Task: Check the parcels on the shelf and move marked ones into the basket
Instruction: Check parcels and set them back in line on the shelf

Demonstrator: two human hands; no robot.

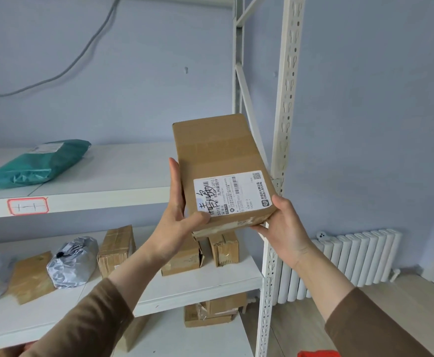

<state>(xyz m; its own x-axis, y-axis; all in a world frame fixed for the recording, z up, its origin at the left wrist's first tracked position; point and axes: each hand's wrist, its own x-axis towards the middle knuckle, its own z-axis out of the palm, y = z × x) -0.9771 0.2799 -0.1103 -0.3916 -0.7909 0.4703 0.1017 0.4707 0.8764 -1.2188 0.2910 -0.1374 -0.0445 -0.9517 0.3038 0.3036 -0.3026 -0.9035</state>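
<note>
I hold a brown cardboard parcel (pixel 218 161) up in front of the white shelf (pixel 102 199), its long side pointing away from me. A white shipping label with black handwritten marks sits on its near end. My left hand (pixel 182 215) grips the parcel's near left corner, thumb on the label. My right hand (pixel 283 225) supports the near right corner from below. A red edge (pixel 316 353) shows at the bottom of the view; I cannot tell whether it is the basket.
A teal plastic mailer (pixel 35 163) lies on the upper shelf board, above a red-framed tag (pixel 28 206). The lower board holds a silver bag (pixel 73 261), a brown envelope (pixel 30 276) and several cardboard boxes (pixel 116 249). A white upright post (pixel 280 150) and a radiator (pixel 352 261) stand to the right.
</note>
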